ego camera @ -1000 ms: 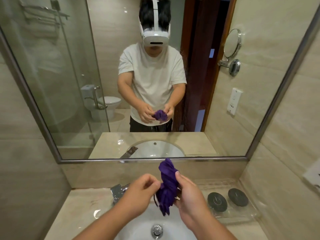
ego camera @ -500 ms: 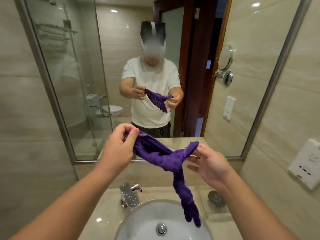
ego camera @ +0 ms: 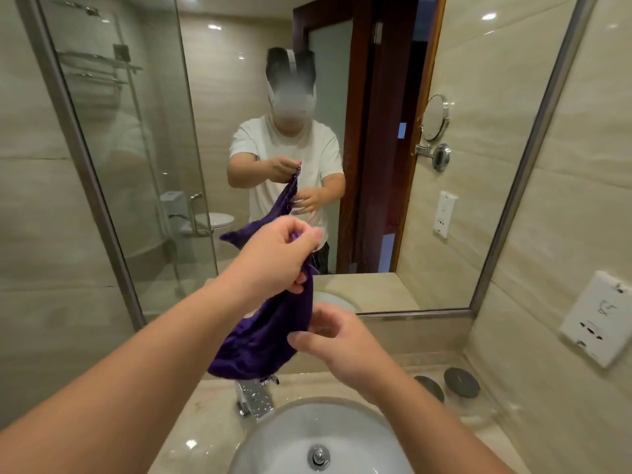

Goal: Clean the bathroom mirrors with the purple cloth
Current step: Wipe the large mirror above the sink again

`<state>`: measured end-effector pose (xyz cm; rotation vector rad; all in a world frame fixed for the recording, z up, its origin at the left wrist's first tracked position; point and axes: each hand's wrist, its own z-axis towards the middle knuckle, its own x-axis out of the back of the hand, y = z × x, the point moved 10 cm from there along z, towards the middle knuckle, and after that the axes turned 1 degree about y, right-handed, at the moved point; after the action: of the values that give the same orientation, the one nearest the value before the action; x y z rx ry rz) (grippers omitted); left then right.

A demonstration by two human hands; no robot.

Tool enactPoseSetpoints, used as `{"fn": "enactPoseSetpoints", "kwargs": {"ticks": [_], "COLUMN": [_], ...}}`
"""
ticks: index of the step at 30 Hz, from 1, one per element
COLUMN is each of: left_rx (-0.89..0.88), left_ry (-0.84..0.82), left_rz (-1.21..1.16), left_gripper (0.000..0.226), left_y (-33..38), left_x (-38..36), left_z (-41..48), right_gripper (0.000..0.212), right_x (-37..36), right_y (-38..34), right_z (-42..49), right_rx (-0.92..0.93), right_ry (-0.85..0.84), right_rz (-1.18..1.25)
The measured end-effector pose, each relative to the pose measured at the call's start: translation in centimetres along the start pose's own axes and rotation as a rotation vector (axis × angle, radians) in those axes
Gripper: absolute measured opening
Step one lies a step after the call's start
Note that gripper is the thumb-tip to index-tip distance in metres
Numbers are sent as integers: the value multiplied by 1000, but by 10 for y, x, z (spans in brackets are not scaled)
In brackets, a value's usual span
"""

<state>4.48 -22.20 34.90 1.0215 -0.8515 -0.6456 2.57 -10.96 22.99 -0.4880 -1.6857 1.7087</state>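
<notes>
1. Purple cloth (ego camera: 270, 333) hangs from my left hand (ego camera: 273, 260), draped down in front of the mirror (ego camera: 478, 148) and above the faucet (ego camera: 254, 398).
2. My left hand is clenched on the cloth's top corner, thumb and fingers pinched shut around it, raised near the middle of my view.
3. My right hand (ego camera: 337, 340) sits lower, at about 4 o'clock from the left one, fingers loosely spread and curled, released rather than gripping.
4. Its thumb lies just at the cloth's right edge; I cannot tell whether it actually touches the fabric.
5. Most of the cloth bunches into a wide fold at 7 o'clock from my left hand, its lower hem just above the faucet.
6. A white basin (ego camera: 328, 439) lies at 6 o'clock, with its metal drain (ego camera: 318, 456) in the centre.
7. Two dark round discs (ego camera: 461, 381) rest on the stone counter (ego camera: 205, 422) at 4 o'clock, near the wall.
8. A white wall socket (ego camera: 598, 316) is fixed to the tiles at 3 o'clock.
9. In the mirror I see my reflection (ego camera: 287, 159) in a white shirt holding the cloth, and a small round shaving mirror (ego camera: 435, 118) at 2 o'clock.
10. A glass shower screen (ego camera: 113, 165) shows in the mirror at 10 o'clock.
</notes>
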Motion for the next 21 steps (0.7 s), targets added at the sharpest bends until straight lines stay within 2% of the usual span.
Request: {"fn": "enactPoseSetpoints", "kwargs": {"ticks": [1,2,6,9,11,15,17,19,21], "left_rx": [-6,5,17,20,24,17,-25,-160,-311], "left_ry": [58,118,382,608,712,763,746,633,498], "left_rz": [-45,-129,-341,-431,-484,-560,-583,-699,-803], "left_gripper": [18,19,22,20,19,18,16,14,21], "left_y": [3,3,-12,-34,-48,-60,-49,-26,-9], "left_x": [9,19,60,79,88,82,77,79,80], "left_z": [3,5,8,-2,-7,-9,-3,13,32], "right_gripper": [23,19,46,45,50,24,15,26,39], "right_x": [-3,-5,-5,10,32,91,114,119,124], "right_y": [3,8,30,31,21,-17,-33,-47,-60], "right_z": [0,-1,-6,-6,-7,2,9,14,27], "right_rx": [-9,-30,-160,-199,-137,-12,-9,-3,27], "right_ry": [-9,-33,-76,-71,-55,86,110,6,-30], "right_rz": [41,65,76,139,2,-478,-536,-305,166]}}
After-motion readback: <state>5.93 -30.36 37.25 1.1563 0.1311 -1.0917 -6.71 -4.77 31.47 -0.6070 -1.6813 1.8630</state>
